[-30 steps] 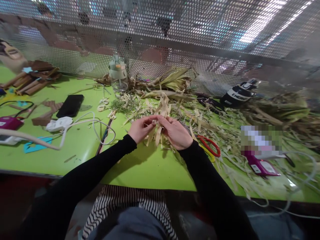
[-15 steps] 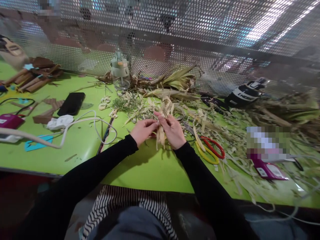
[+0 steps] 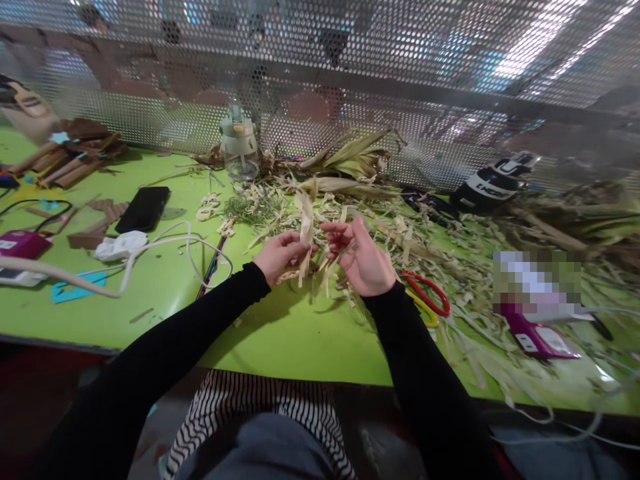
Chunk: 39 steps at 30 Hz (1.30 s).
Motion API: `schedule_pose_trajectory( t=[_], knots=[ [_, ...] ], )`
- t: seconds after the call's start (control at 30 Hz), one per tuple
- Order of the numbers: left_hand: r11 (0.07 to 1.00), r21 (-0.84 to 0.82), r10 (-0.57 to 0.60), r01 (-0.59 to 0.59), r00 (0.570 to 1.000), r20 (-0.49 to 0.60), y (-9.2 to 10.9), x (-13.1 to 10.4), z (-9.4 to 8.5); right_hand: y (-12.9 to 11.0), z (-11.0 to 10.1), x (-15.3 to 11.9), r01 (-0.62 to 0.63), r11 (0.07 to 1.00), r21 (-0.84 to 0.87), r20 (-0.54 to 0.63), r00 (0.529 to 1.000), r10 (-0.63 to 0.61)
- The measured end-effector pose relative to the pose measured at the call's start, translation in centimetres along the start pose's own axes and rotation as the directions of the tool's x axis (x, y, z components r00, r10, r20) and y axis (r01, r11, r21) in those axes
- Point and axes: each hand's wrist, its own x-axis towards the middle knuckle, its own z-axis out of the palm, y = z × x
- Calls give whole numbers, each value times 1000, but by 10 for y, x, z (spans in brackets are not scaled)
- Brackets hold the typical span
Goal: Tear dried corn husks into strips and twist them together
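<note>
Overall, a perforated metal screen (image 3: 190, 80) stands behind a bright green table (image 3: 300, 347). Pale, curly scraps (image 3: 465, 287) cover much of the table's middle and right side. At the far right lies a heap of long dry leaves (image 3: 590, 213); another leafy bundle (image 3: 357, 160) lies at the back, near the screen. Brown rolled pieces (image 3: 75, 157) are stacked at the far left.

Two hands in long black sleeves meet near the middle, above the table's near part. The right hand (image 3: 363, 263) is open, palm partly showing, its thumb raised apart from loosely curved fingers. Thin strips show by its fingertips; whether it touches them cannot be told. The left hand (image 3: 281, 259) pinches a pale dry leaf piece between thumb and fingers. The hands are near each other but apart.

A black bottle (image 3: 490, 189) leans at the back right, and a clear bottle with a pale lid (image 3: 239, 150) stands upright at the back, left of the leafy bundle. A purple device (image 3: 540, 339) lies at the right. A black phone (image 3: 143, 209) lies flat on the left, near a white plug (image 3: 120, 245) and its cable. Scissors with red and yellow handles (image 3: 434, 297) lie just beside the right wrist, partly hidden. The pale dry leaf piece (image 3: 306, 223) points up between the hands.
</note>
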Motion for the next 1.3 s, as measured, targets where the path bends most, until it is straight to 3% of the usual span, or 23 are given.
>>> schedule_pose_trajectory(
  t=[0.07, 0.17, 0.3, 0.5, 0.67, 0.77, 0.93, 1.17, 1.3],
  knots=[
    [994, -40, -94, 99, 989, 114, 2, -1, -3, -4, -2, -1, 22, 999, -39, -63, 998, -24],
    [978, -18, -196, 210, 937, 288, 2, -5, -3, -4, -3, -2, 30, 997, -68, -144, 989, -40],
    [962, 26, -262, 273, 887, 379, -2, -9, 1, 1, -1, -2, -7, 999, -51, -179, 984, -2],
    [976, -37, -190, 214, 926, 326, -4, -9, 4, 2, -1, -3, 9, 999, 42, -115, 993, -4],
    [988, -132, -53, 78, 982, 182, 0, -5, 2, 2, -8, -5, 18, 992, -122, 55, 998, -11],
    [986, -147, -57, 81, 985, 162, 3, -3, 0, 4, -10, -5, -14, 992, -125, 139, 990, 32],
    [977, -142, -127, 157, 971, 204, 6, -5, -1, 3, -10, -6, 51, 996, -72, 88, 995, -45],
    [979, -53, -176, 196, 949, 261, 5, -7, 0, -1, -10, -10, 73, 994, -79, 217, 975, -54],
    [999, -25, -43, 46, 993, 107, 2, -4, -1, -7, -9, -13, 42, 999, -28, 215, 976, -35]
  ],
)
